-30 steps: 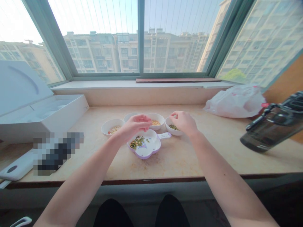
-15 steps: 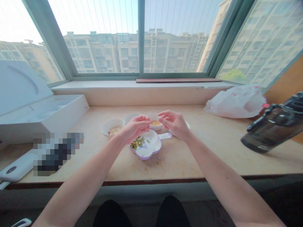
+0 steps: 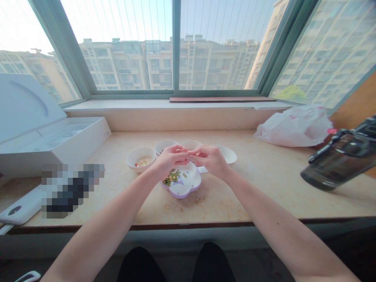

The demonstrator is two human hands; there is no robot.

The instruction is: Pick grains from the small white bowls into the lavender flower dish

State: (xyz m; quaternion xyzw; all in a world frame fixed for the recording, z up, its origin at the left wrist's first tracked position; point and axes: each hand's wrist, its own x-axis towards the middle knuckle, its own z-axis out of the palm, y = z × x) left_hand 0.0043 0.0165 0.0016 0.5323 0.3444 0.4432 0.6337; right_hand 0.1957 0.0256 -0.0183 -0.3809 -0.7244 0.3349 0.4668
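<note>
Counter (image 3: 273,188): beige, mottled, dark strip along front edge. Bears, left to right:
- Box (image 3: 84,139), white, lid raised, far left.
- Device (image 3: 25,203), white, dark oval on it, near front edge.
- Dark item (image 3: 70,192), pixelated, just beside device.
- Left bowl (image 3: 134,167), second bowl (image 3: 165,143), third bowl (image 3: 190,144), right bowl (image 3: 229,155): white, grouped centrally, last three partly hidden.
- Dish (image 3: 188,188), white, purple-edged, scalloped, in front of bowls.
- Bag (image 3: 293,127), whitish plastic, toward back.
- Bottle (image 3: 337,164), dark, far right.
</note>
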